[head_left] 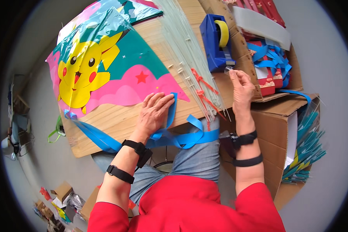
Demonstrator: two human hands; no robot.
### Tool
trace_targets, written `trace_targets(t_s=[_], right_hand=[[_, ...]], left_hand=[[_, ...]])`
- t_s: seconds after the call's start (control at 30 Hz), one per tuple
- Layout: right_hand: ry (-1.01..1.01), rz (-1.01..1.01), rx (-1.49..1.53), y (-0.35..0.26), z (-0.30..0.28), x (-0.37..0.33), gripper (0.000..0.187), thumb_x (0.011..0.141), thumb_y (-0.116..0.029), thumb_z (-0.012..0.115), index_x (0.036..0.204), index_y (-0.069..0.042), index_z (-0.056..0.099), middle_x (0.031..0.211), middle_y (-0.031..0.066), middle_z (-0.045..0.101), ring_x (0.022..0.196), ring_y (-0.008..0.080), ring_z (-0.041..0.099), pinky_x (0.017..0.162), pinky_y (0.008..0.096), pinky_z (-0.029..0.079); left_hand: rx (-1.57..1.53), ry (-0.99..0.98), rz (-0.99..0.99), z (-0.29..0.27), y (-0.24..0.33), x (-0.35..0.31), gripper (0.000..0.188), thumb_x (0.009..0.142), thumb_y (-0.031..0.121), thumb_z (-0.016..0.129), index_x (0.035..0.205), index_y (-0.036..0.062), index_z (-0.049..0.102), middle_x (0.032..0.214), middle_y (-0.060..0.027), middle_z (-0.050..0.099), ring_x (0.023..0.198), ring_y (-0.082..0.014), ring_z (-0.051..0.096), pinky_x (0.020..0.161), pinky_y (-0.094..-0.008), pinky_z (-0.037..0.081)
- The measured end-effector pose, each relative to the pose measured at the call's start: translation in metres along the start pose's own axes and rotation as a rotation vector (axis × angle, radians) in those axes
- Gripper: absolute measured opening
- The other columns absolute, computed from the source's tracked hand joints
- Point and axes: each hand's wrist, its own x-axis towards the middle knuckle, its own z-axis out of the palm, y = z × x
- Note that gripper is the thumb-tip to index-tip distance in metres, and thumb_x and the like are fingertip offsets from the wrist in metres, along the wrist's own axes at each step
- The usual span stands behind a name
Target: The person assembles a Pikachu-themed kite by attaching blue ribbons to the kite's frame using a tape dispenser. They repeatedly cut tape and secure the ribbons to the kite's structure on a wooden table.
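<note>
A kite sheet [120,83] with a yellow cartoon figure on pink and green lies on the wooden table [108,121]. My left hand [154,114] rests on its lower edge, fingers lying flat. Beside those fingertips a blue ribbon [173,112] stands up at its end and runs down over my lap. To the right, my right hand [242,91] pinches a small piece of clear tape [229,70] at the front of the blue tape dispenser [216,44]. A yellow-cored tape roll [222,34] sits in the dispenser.
Thin pale rods [185,50] lie in a bundle, with red ties [205,91] near their lower end. At right, one cardboard box [255,83] holds red packages and blue ribbon; another box [270,135] stands by green-blue folded pieces [307,150]. More sheets [143,15] lie at the table's far side.
</note>
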Motion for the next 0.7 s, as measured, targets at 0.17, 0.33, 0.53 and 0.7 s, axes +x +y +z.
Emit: trace_targets(t_s=[0.17, 0.33, 0.53, 0.7], right_hand=[[-0.620, 0.580, 0.400, -0.038, 0.015, -0.046, 0.015, 0.090, -0.016, 0.070, 0.099, -0.004, 0.069, 0.085, 0.0044, 0.070, 0.067, 0.0016, 0.056, 0.057, 0.0159, 0.041], [-0.594, 0.760, 0.330, -0.025, 0.055, -0.074, 0.015, 0.090, -0.016, 0.071, 0.099, -0.004, 0.069, 0.072, 0.0006, 0.066, 0.057, 0.0004, 0.051, 0.050, 0.0143, 0.037], [-0.536, 0.837, 0.235, -0.013, 0.074, -0.079, 0.018, 0.088, -0.016, 0.073, 0.101, -0.004, 0.069, 0.059, -0.0068, 0.052, 0.043, -0.0011, 0.036, 0.039, 0.0160, 0.023], [-0.486, 0.975, 0.336, -0.010, 0.071, -0.079, 0.020, 0.083, -0.017, 0.077, 0.096, -0.004, 0.070, 0.060, -0.0074, 0.048, 0.047, -0.0004, 0.038, 0.039, 0.0157, 0.024]], left_hand=[[-0.019, -0.014, -0.007, -0.001, 0.000, 0.001, 0.040, 0.085, 0.012, 0.059, 0.124, 0.0169, 0.063, 0.134, 0.0050, 0.057, 0.124, -0.0203, 0.052, 0.111, -0.0400, 0.034], [-0.021, -0.036, -0.034, -0.002, 0.001, 0.000, 0.042, 0.085, 0.013, 0.059, 0.126, 0.0178, 0.062, 0.135, 0.0059, 0.056, 0.124, -0.0203, 0.051, 0.112, -0.0400, 0.034], [-0.034, -0.023, -0.016, -0.002, 0.000, 0.000, 0.043, 0.082, 0.009, 0.062, 0.124, 0.0164, 0.062, 0.133, 0.0029, 0.057, 0.123, -0.0208, 0.051, 0.109, -0.0409, 0.035], [-0.021, -0.006, -0.025, 0.001, -0.001, 0.000, 0.045, 0.080, 0.009, 0.063, 0.124, 0.0177, 0.062, 0.136, 0.0003, 0.054, 0.125, -0.0208, 0.050, 0.109, -0.0413, 0.036]])
